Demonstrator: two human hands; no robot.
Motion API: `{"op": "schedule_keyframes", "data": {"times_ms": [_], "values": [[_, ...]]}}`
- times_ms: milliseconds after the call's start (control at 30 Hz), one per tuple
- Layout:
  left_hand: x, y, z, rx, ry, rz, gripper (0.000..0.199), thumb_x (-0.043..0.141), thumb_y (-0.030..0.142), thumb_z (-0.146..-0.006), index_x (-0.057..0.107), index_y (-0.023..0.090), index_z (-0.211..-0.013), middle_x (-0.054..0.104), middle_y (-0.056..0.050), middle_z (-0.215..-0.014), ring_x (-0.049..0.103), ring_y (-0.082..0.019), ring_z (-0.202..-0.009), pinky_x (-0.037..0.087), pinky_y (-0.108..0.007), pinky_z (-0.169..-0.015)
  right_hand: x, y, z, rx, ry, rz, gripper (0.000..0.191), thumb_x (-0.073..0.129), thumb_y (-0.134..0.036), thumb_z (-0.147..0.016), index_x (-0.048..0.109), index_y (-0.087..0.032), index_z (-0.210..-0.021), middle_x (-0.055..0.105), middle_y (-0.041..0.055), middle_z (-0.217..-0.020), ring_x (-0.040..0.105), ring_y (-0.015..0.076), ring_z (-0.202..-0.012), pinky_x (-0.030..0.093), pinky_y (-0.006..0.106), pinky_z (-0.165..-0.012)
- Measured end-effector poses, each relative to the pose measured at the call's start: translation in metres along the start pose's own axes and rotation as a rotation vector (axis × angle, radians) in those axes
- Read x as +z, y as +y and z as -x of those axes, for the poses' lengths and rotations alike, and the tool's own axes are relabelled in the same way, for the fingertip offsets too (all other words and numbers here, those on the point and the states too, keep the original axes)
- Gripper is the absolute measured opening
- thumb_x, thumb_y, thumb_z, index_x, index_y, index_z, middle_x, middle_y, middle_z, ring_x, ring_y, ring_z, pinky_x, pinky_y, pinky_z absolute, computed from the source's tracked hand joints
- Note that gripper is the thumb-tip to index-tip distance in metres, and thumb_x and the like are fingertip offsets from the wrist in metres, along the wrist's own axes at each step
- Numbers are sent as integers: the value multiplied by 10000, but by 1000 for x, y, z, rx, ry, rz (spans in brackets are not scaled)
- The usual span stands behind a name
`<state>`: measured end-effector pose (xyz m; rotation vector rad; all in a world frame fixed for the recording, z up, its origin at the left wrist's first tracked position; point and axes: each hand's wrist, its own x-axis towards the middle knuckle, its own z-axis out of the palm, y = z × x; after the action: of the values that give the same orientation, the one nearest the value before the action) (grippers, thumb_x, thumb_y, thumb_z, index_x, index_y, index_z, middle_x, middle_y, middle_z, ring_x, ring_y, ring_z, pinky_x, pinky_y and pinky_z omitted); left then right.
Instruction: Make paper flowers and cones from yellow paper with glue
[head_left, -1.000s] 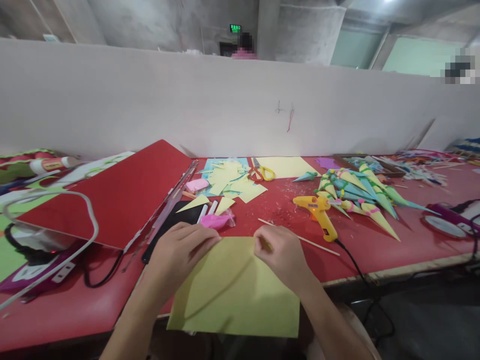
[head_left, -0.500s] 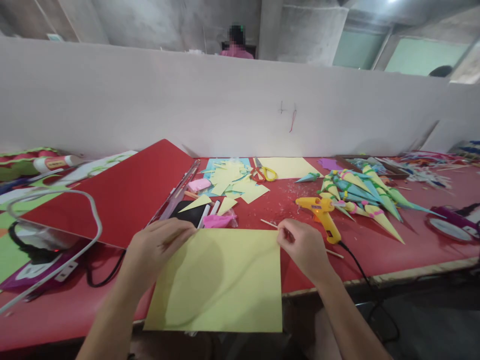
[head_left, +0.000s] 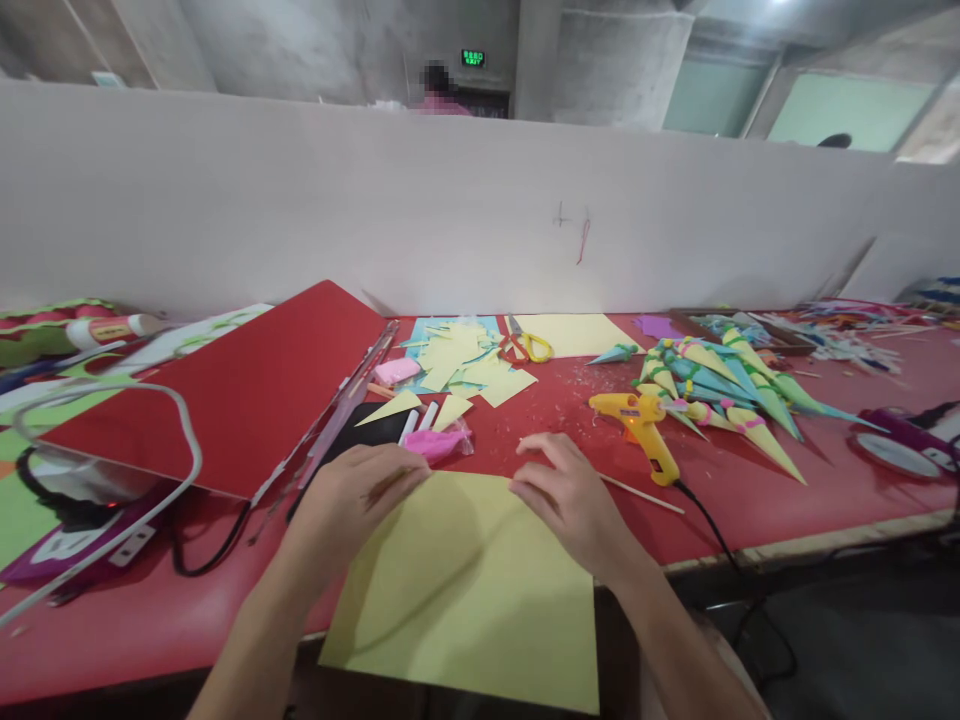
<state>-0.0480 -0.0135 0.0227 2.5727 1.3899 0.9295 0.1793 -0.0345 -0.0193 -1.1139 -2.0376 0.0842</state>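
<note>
A pale yellow sheet of paper [head_left: 480, 590] lies in front of me, its near part reaching past the table's front edge. My left hand [head_left: 367, 495] pinches the sheet at its far left corner, thumb and fingers pressed together. At the far right of the sheet is my right hand [head_left: 562, 490], fingers curved and apart, the thumb side touching the paper's far edge. That hand hides the far right corner. A thin wooden stick [head_left: 645, 495] runs out from behind the right hand. Just beyond the left fingertips lies a pink plastic packet [head_left: 439, 442].
A yellow glue gun [head_left: 637, 425] lies to the right, its cord over the edge. Behind it is a pile of paper cones [head_left: 720, 385]. Scissors [head_left: 532, 345] lie by yellow paper scraps [head_left: 457, 355]. At left stand a red board [head_left: 247, 390] and a purple power strip [head_left: 97, 530].
The sheet has shifted right and toward me, turning slightly. My left hand has moved right with it. My right hand has slid left along the far edge, and its fingers have spread.
</note>
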Motion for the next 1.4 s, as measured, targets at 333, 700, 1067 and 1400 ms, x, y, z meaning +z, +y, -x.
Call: {"op": "schedule_keyframes", "data": {"times_ms": [333, 700, 1067, 1400], "values": [[-6, -31, 8, -314, 290, 101, 217, 488, 423, -783, 557, 223, -731, 562, 46, -561, 525, -116, -482, 412, -219, -497, -13, 15, 1, 224, 199, -266, 230, 412, -251, -879, 499, -188, -676, 492, -9, -631, 472, 120, -598, 380, 227, -561], [30, 15, 6, -425, -45, 902, 553, 553, 629, -676, 636, 189, -1001, 692, -110, -942, 635, -277, -879, 542, -367, -716, 7, 5, -2, 480, 419, -373, 179, 389, -303, -867, 512, -188, -807, 519, 16, -722, 488, 151, -674, 427, 265, -609], [56, 49, 3, -272, 79, 787, 495, 535, 563, -710, 609, 176, -1011, 653, -95, -1050, 590, -271, -993, 484, -387, -858, 17, -38, 0, 63, 194, -327, 402, 538, -307, -764, 378, -188, -1113, 445, 103, -1082, 441, 216, -1042, 419, 371, -890], [50, 50, -2, -261, 77, 920, 834, 529, 778, -521, 563, 185, -1107, 624, -113, -1075, 569, -307, -1000, 476, -392, -859, 9, -32, -1, 89, 80, -632, 436, 628, -357, -715, 405, -216, -1062, 446, 55, -1043, 457, 171, -963, 426, 319, -847]]}}
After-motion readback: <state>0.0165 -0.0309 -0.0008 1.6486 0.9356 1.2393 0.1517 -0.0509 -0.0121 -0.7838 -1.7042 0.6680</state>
